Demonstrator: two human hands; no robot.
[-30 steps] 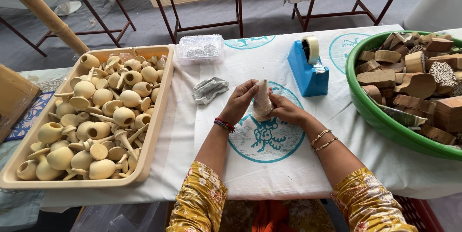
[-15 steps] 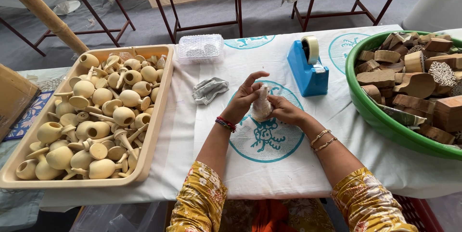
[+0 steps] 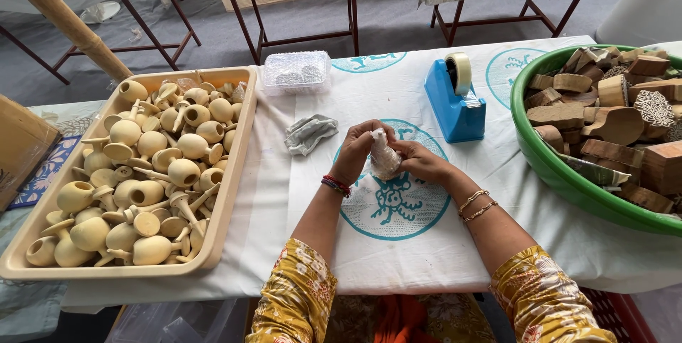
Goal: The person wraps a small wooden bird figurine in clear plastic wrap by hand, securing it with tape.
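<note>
Left hand point(image 3: 357, 149) and right hand point(image 3: 419, 161) clasping bubble-wrapped piece point(image 3: 383, 154), beige tray point(image 3: 234, 172) left, green basin point(image 3: 561, 172) right

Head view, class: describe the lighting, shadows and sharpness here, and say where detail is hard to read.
Head view: soft, even light with only faint shadows under the beige tray and green basin; no strong glare. The wooden pieces and blue tape dispenser look sharp. The wrapped object between the left hand and right hand is pale and its wrapping hides what is inside.
</note>
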